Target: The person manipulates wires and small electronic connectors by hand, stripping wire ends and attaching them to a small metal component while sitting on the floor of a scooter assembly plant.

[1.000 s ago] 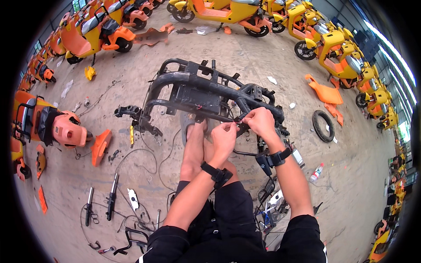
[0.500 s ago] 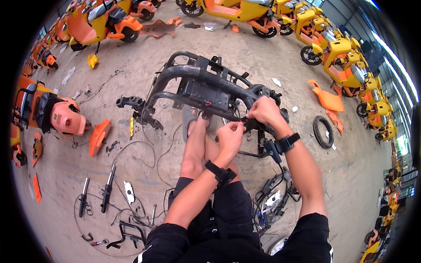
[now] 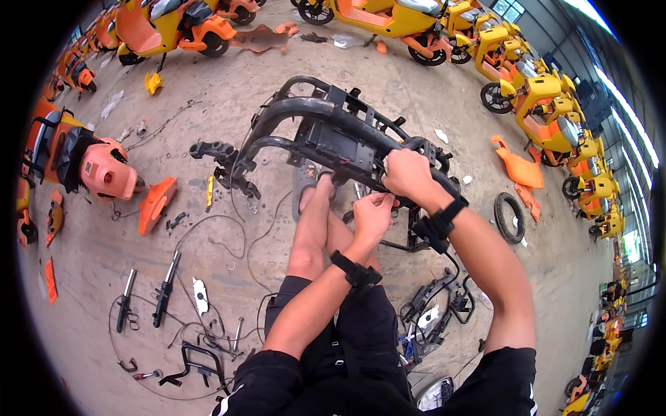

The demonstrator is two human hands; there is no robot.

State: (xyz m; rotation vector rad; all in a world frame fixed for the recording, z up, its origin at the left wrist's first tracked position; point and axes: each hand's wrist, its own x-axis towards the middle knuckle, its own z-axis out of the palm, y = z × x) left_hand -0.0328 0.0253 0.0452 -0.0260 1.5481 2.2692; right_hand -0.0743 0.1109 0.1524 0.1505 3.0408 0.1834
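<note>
A bare black scooter frame (image 3: 295, 111) of bent tubes lies on the floor in front of my legs, a flat black box (image 3: 338, 144) set in its middle. My left hand (image 3: 373, 213) is pinched closed just below the frame's near tube. Whatever sits between its fingertips is too small to name. Above and right of it, my right hand (image 3: 408, 175) is curled closed against the frame's right part. Its fingertips are hidden behind the hand, and so is anything they grip. Each wrist wears a black strapped device.
Shock absorbers (image 3: 165, 295), cables and a black tube bracket (image 3: 201, 364) lie lower left. A yellow-handled tool (image 3: 209, 191) rests left of my legs. Wired black parts (image 3: 433, 312) lie right of my thighs, a tyre (image 3: 510, 217) farther right. Yellow scooters (image 3: 548, 104) stand around.
My right hand has shifted slightly left and down along the frame, its wrist turned. My left hand has moved a little right. The whole view has tilted slightly.
</note>
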